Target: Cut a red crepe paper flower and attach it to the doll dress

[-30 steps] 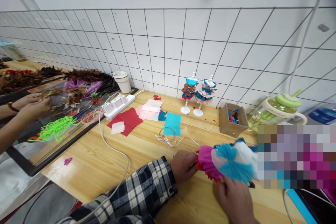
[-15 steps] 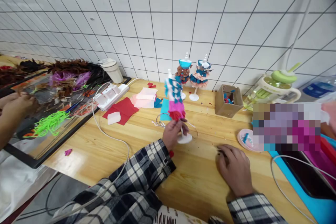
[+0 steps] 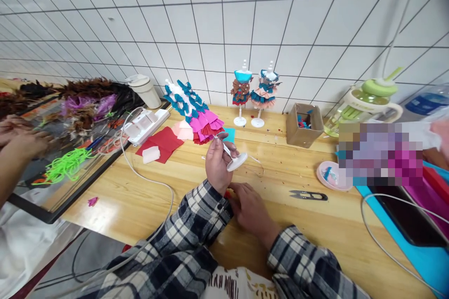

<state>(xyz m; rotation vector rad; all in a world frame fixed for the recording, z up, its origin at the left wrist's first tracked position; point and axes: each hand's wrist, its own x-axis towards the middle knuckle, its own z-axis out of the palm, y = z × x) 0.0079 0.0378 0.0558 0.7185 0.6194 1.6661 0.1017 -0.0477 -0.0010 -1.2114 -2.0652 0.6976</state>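
Note:
My left hand point(image 3: 218, 163) is closed around the thin white stand of a miniature dress form, which tilts left above the table. On the form is a ruffled doll dress point(image 3: 191, 110), white with teal bows on top, then magenta and red tiers. Its round white base point(image 3: 237, 162) points to the right. My right hand point(image 3: 252, 210) rests low beside my left wrist. Its fingertips reach a small red piece point(image 3: 228, 194), partly hidden; I cannot tell whether they grip it. Black thread snips point(image 3: 308, 195) lie on the table right of that hand.
Two dressed miniature forms point(image 3: 240, 91) stand by the tiled wall. A cardboard box point(image 3: 304, 133) of scraps, a pink dish point(image 3: 321, 175) and a green-lidded jug point(image 3: 368, 107) are rightward. Red cloth point(image 3: 164, 142), a power strip point(image 3: 149, 126) and another person's hands point(image 3: 21, 135) are leftward.
My left hand has tipped the dress form over to the left, lifting its base. My right hand has left the thread snips on the table and moved left to my left wrist.

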